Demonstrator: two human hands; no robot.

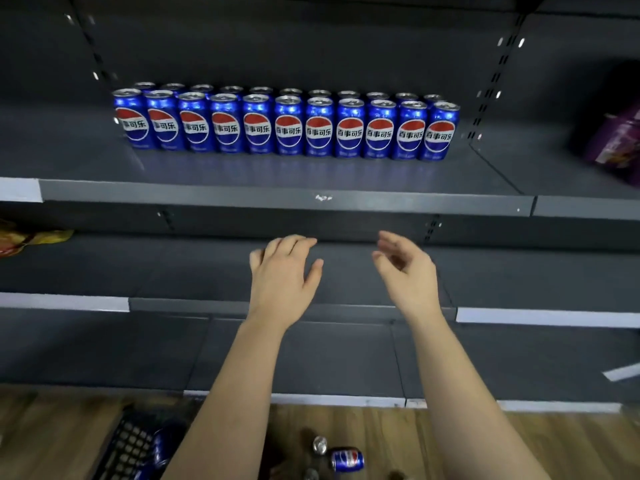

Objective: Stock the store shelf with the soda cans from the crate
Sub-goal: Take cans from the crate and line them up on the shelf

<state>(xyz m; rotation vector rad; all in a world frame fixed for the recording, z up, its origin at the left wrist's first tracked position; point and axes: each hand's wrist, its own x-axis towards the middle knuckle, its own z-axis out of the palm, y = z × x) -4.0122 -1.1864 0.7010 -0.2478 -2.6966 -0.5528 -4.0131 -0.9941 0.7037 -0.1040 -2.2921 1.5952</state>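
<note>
Two rows of blue soda cans stand on the upper grey shelf, labels facing out. My left hand and my right hand hover empty in front of the lower shelf, below the cans, fingers relaxed. At the bottom, the dark crate sits on the floor with blue cans in it, partly hidden by my left arm. One loose can lies on its side between my arms, beside another can's top.
A purple package sits on the upper shelf at the far right. A yellow snack bag lies on the lower shelf at the far left. Shelf uprights flank the cans. Wooden floor runs along the bottom.
</note>
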